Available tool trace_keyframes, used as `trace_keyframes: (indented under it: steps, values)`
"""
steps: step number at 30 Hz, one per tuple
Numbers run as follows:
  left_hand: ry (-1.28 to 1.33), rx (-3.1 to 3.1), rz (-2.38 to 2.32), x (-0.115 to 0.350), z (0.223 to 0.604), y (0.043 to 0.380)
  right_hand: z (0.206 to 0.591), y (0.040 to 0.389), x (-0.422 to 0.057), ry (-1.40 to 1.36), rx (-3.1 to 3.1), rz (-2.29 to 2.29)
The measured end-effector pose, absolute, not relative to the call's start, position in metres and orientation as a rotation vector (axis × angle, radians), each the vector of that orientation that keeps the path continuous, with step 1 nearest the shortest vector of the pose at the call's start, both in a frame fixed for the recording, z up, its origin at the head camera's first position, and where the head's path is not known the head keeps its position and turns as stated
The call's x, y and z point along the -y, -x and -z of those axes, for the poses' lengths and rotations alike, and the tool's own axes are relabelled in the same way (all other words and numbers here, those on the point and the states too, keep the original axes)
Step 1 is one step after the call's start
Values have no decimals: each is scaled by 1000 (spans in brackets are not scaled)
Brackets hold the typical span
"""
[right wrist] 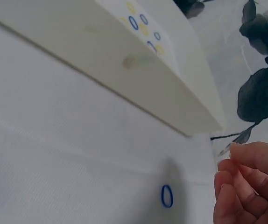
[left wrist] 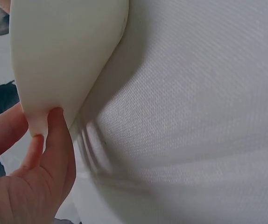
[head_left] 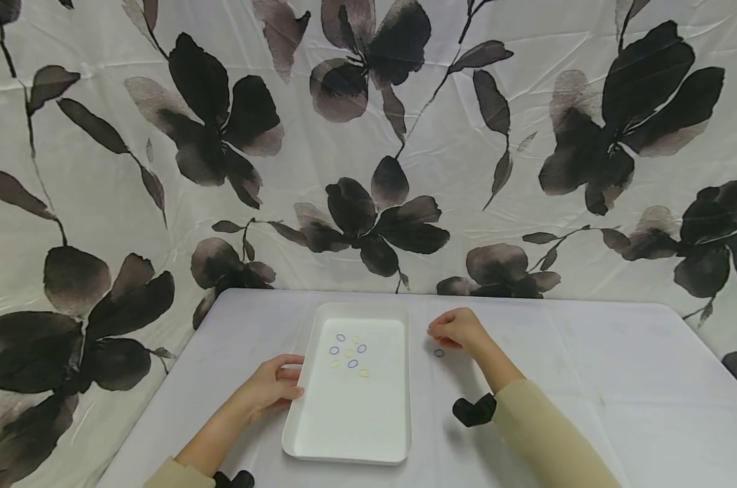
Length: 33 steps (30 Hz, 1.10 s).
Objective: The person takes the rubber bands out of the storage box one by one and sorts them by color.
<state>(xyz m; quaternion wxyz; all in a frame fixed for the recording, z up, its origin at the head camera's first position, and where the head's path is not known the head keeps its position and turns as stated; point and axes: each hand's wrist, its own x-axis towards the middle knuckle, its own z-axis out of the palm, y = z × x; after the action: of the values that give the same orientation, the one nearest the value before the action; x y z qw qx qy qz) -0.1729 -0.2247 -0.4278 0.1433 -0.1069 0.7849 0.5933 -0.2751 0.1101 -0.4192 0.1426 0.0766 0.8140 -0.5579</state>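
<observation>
A white rectangular tray (head_left: pixel 346 420) lies on the table, with several small blue rings (head_left: pixel 352 364) and yellow rings (head_left: pixel 364 373) in its far half. My left hand (head_left: pixel 273 385) holds the tray's left side; in the left wrist view its thumb and fingers pinch the tray wall (left wrist: pixel 68 56). To the right of the tray, one blue ring (right wrist: pixel 167 196) lies alone on the cloth. My right hand (head_left: pixel 462 329) hovers just above and beside that ring, its fingers (right wrist: pixel 255 156) loosely bent and nothing visible between them.
White cloth (head_left: pixel 588 379) covers the table. Behind it hangs a white curtain with dark flowers (head_left: pixel 356 224). A black strap piece (head_left: pixel 474 411) sits at my right wrist, and another black piece (head_left: pixel 235 479) shows by the left wrist.
</observation>
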Motion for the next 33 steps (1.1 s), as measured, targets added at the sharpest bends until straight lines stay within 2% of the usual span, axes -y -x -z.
trace_keyframes:
  steps: [13,33]
  values:
    - [288,-2273,-1714,229,428,170,399,274,-85,-131,-2379,1551]
    - [285,-2228,-1746,228,429,173,398,271,-30,3,-2332,1586]
